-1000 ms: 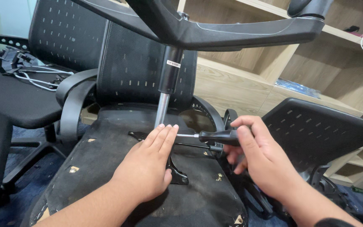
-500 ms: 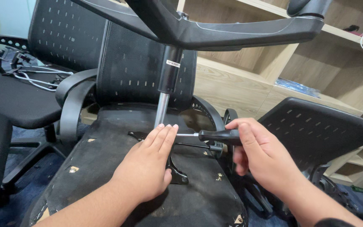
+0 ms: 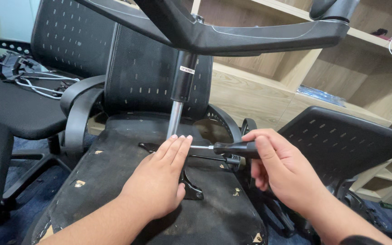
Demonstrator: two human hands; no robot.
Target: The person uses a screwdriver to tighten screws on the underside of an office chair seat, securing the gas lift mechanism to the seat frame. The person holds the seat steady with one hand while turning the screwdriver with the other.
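From my head camera, my left hand (image 3: pixel 157 181) lies flat at the centre of the frame, palm down on the underside of an upturned chair seat (image 3: pixel 114 181). Its fingers (image 3: pixel 175 147) are straight and pressed together, gripping nothing, their tips resting at the foot of the gas lift (image 3: pixel 178 109), where the shiny rod meets the seat plate. My thumb sits by a black bracket (image 3: pixel 191 190) that pokes out from under the palm.

My right hand (image 3: pixel 280 170), right of centre, is closed around the black handle of a screwdriver (image 3: pixel 230 148). The tool lies level, its thin metal shaft pointing left, and the tip meets the fingertips of my left hand; I cannot tell what the tip itself touches, as my fingers cover it.

The seat fills the lower middle of the frame, dusty, with torn scraps of paper stuck to it. The lift stands upright from it to the chair base (image 3: pixel 232 34), whose arms span the top of the frame. Behind stands a black mesh backrest (image 3: pixel 146 77). At the left is a second chair (image 3: pixel 19 109) with white cables (image 3: pixel 41 86) lying on its seat. Another mesh panel (image 3: pixel 345 140) leans at the right, and wooden shelves (image 3: pixel 268 86) fill the upper right
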